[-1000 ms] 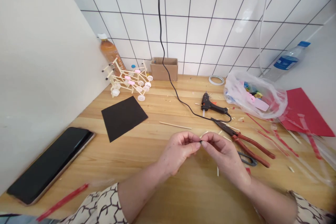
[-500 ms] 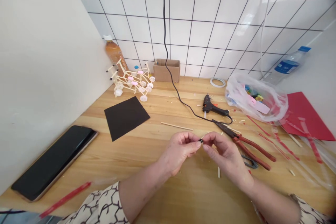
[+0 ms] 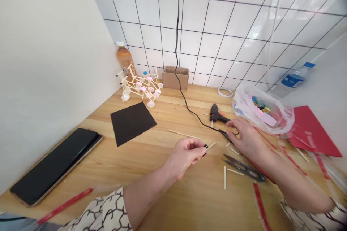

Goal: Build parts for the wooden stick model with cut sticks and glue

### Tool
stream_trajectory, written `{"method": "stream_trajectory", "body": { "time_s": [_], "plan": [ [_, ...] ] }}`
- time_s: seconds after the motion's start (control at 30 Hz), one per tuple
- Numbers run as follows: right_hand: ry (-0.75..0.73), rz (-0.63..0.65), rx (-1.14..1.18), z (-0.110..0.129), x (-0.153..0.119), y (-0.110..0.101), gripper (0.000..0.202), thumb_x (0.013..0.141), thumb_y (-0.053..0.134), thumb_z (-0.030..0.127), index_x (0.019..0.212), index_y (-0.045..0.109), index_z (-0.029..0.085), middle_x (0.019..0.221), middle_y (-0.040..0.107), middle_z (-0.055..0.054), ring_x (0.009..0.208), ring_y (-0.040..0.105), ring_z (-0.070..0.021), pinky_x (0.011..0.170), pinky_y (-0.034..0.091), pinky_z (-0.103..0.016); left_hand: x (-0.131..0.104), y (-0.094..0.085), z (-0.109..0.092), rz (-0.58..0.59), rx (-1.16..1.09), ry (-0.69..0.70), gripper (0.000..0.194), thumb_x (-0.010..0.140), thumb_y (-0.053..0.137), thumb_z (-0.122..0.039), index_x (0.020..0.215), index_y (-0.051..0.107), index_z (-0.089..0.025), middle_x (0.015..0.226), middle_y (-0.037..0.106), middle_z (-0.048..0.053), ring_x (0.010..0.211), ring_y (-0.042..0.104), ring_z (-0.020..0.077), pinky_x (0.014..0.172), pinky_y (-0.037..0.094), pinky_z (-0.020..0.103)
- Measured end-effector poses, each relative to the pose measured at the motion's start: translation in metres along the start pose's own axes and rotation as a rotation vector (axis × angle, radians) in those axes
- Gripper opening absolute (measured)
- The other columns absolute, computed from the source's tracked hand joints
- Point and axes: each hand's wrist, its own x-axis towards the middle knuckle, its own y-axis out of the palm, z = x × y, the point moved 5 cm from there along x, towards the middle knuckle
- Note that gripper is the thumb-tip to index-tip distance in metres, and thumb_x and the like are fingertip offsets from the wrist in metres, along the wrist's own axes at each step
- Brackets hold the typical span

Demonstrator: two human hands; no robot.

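My left hand pinches a short wooden stick with a small black piece at its near end, held above the table. The stick's free end points up and right. Over to the right, my right hand is stretched out with thumb and fingers apart, at the handle end of a black glue gun. Whether its fingertips touch the handle, I cannot tell. Beneath that hand lie pliers, mostly covered by the hand and forearm. Dark thread snips rest below, beside several cut sticks.
A black sheet, a phone and a stick model with round wheels are on the left. Behind stand a cardboard box and a tape roll. A plastic bag and red sheet lie right. A black cord crosses the table.
My right hand has let go of the small black-ended piece and moved right and up to the glue gun. The left hand keeps it, and the stick now shows. The view has shifted slightly.
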Motion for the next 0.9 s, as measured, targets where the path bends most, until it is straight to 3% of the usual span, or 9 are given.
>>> {"method": "stream_trajectory", "body": {
  "time_s": [0.13,0.4,0.5,0.6,0.67,0.73,0.83,0.9],
  "plan": [
    [0.045,0.091,-0.314,-0.013,0.032,0.012,0.028,0.074,0.048,0.011,0.101,0.058,0.011,0.106,0.06,-0.014,0.1,0.054,-0.0268,0.082,0.041,-0.034,0.003,-0.004,-0.003,-0.052,-0.033,0.02,0.032,0.051,0.077,-0.029,0.067,0.057,-0.011,0.055,0.053,-0.002,0.043,0.037,0.0024,0.042,0.02,0.018],
    [0.15,0.088,-0.4,-0.029,0.06,0.047,0.033,0.067,0.047,0.002,0.099,0.057,0.006,0.096,0.063,-0.018,0.093,0.056,-0.0282,0.076,0.041,-0.034,0.006,-0.01,-0.008,-0.08,-0.091,0.048,0.031,0.047,0.078,-0.027,0.064,0.057,-0.012,0.051,0.048,-0.005,0.042,0.037,0.0022,0.042,0.023,0.018],
    [0.167,0.02,-0.375,-0.032,0.06,0.043,0.035,0.069,0.047,0.004,0.102,0.055,0.006,0.095,0.062,-0.018,0.092,0.056,-0.028,0.078,0.041,-0.035,0.007,-0.013,-0.008,-0.109,-0.087,0.039,0.03,0.049,0.078,-0.025,0.065,0.057,-0.012,0.052,0.049,-0.005,0.043,0.037,0.0018,0.043,0.025,0.017],
    [0.188,-0.083,-0.337,-0.033,0.056,0.024,0.037,0.073,0.043,0.008,0.109,0.05,0.004,0.098,0.06,-0.02,0.094,0.055,-0.0289,0.078,0.042,-0.035,0.008,-0.015,-0.01,-0.13,-0.081,0.051,0.028,0.05,0.077,-0.025,0.065,0.057,-0.012,0.053,0.05,-0.005,0.044,0.037,0.0019,0.043,0.025,0.017],
    [0.183,-0.174,-0.23,-0.031,0.05,0.008,0.038,0.077,0.042,0.014,0.113,0.047,0.006,0.097,0.06,-0.017,0.091,0.056,-0.0274,0.076,0.043,-0.034,0.009,-0.016,-0.013,-0.126,-0.09,0.07,0.028,0.05,0.077,-0.026,0.064,0.057,-0.012,0.051,0.05,-0.005,0.043,0.037,0.002,0.042,0.024,0.017],
    [0.158,-0.264,0.087,-0.029,0.04,-0.007,0.032,0.079,0.045,0.024,0.109,0.05,0.013,0.09,0.061,-0.011,0.083,0.058,-0.0251,0.072,0.045,-0.034,0.01,-0.017,-0.015,-0.127,-0.097,0.091,0.027,0.05,0.077,-0.026,0.064,0.058,-0.012,0.051,0.05,-0.005,0.043,0.037,0.0021,0.042,0.024,0.018],
    [0.112,-0.099,0.597,-0.023,0.024,-0.012,0.024,0.076,0.055,0.038,0.09,0.057,0.019,0.08,0.061,-0.005,0.075,0.058,-0.0209,0.068,0.045,-0.031,0.012,-0.021,-0.018,-0.135,-0.105,0.115,0.027,0.052,0.077,-0.027,0.065,0.059,-0.012,0.053,0.051,-0.004,0.044,0.037,0.0022,0.043,0.023,0.018],
    [0.142,0.0,0.766,-0.021,0.012,-0.012,0.022,0.074,0.06,0.04,0.081,0.059,0.019,0.073,0.06,-0.002,0.068,0.055,-0.0171,0.062,0.044,-0.027,0.013,-0.023,-0.02,-0.128,-0.12,0.127,0.027,0.052,0.077,-0.027,0.064,0.059,-0.012,0.053,0.05,-0.004,0.044,0.036,0.0022,0.043,0.022,0.018]
  ]
}}
